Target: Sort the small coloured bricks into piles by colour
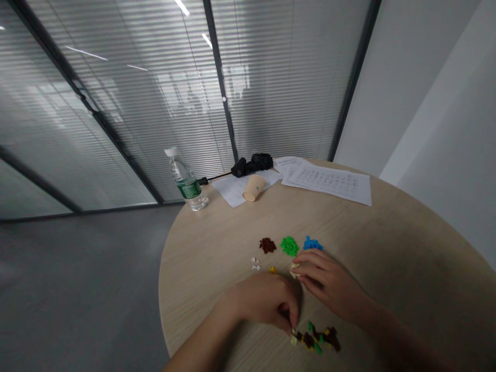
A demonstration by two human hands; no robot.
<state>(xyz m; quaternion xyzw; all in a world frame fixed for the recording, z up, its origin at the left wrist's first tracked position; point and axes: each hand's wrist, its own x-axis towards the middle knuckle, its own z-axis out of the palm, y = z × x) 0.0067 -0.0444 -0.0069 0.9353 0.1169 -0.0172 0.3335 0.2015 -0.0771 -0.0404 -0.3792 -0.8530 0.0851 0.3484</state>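
My left hand [267,300] is closed in a pinch, its fingertips at a small cream brick [294,340] on the left end of a brick build. The build [318,339] lies flat on the table and joins dark brown, green, yellow and cream pieces. My right hand [329,281] has its fingers stretched out and slightly apart, with the tips over a little heap of cream bricks [295,270]. Those fingers partly hide the heap. Just beyond lie piles of brown bricks [267,245], green bricks [290,246] and blue bricks [312,243].
White bricks [256,267] and yellow bricks [273,269] lie beyond my left hand. Farther back on the round table [217,243] are a water bottle [188,183], a tipped paper cup [254,188], printed sheets [329,182] and a black bundle [253,164]. Glass with blinds stands behind.
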